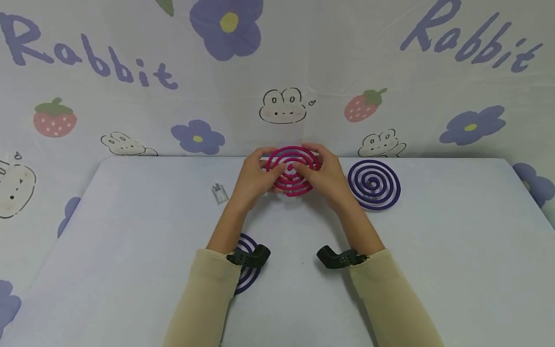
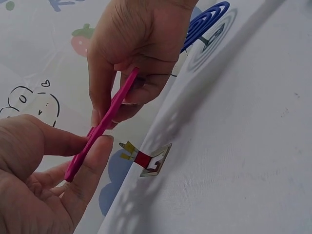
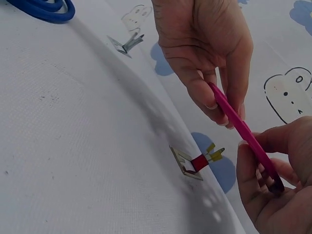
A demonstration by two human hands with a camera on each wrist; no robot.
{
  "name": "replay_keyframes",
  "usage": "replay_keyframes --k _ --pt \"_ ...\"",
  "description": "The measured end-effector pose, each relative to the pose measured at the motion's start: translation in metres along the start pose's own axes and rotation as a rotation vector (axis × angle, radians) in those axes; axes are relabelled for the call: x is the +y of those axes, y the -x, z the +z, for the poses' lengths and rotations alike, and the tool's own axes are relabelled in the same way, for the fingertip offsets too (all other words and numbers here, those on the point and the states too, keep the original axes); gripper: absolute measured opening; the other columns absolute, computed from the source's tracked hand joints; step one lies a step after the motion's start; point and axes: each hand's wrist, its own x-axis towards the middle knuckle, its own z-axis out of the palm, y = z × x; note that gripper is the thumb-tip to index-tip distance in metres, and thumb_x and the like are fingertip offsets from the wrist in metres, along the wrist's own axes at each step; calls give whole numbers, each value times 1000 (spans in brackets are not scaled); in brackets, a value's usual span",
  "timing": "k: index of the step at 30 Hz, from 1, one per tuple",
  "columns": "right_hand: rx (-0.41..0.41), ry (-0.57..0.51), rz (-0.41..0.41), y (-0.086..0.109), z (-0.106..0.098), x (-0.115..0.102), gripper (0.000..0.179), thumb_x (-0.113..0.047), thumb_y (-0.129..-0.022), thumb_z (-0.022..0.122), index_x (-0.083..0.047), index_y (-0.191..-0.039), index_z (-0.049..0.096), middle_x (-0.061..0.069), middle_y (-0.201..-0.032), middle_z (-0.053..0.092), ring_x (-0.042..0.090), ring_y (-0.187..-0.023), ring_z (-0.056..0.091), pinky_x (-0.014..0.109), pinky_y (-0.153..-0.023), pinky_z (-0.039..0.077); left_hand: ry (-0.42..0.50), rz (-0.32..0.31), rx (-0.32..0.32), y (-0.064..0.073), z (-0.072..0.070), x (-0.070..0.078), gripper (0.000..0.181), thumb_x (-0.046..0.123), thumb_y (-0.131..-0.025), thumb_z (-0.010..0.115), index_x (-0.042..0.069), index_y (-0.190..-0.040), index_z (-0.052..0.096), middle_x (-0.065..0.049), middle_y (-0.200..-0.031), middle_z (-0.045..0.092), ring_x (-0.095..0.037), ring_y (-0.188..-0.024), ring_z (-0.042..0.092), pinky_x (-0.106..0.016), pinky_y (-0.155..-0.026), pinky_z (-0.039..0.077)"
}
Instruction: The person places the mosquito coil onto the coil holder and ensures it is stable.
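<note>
Nearest to us we log two beige sleeves [image 1: 203, 299], each arm fitted with a black wrist device [image 1: 251, 258]. Below the left forearm we see the near blue spiral [image 1: 255, 279] on the white counter [image 1: 433, 265]; sleeve and wrist hide part of its coil.

Farther out, beside the left forearm, we record a silver stand [image 1: 219, 193] with a flat rectangular base and an upright forked part. Right of the right forearm is the far blue spiral [image 1: 372, 183]; in the left wrist view it appears raised above the counter over a small dark support, with its shadow below.

Toward the counter's back edge, the left hand [image 1: 256, 178] and the right hand [image 1: 327, 172] share the pink spiral [image 1: 290, 166]. We note each grip clamped on it from its own side, thumbs on the near face close to the centre, other fingers behind. The spiral is clear of the counter, and both wrist views show it edge-on.

Just below it, near the back edge, we observe a red-and-yellow stand [image 2: 142, 160] with a pale square base, red middle and forked yellow top.

Behind everything hangs a pale backdrop [image 1: 329, 58] printed with rabbits, strawberries, purple flowers and "Rabbit" lettering.
</note>
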Motion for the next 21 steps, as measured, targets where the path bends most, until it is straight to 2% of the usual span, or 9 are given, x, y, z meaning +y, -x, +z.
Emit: replay_keyframes --k 7,13,21 --pt "28 21 -5 -3 3 5 59 -16 -96 77 -9 -150 55 19 -144 63 34 -131 62 49 -111 57 -21 -32 2 -2 2 -2 55 12 -100 72 8 -151 51 -24 -127 69 -33 -97 76 -46 -73 65" --pt "28 19 18 -5 6 8 58 -15 -96 77 -9 -150 56 19 -139 63 34 -128 64 48 -110 57 -20 -40 6 -3 3 -5 54 11 -100 72 8 -150 52 -25 -125 69 -33 -94 77 -43 -70 66" --pt "13 68 28 -5 5 10 57 -16 -97 75 -8 -150 55 21 -145 62 35 -131 63 48 -113 55 -30 -48 2 -5 3 -8 52 9 -99 72 7 -148 54 -26 -124 70 -26 -82 75 -33 -61 65"
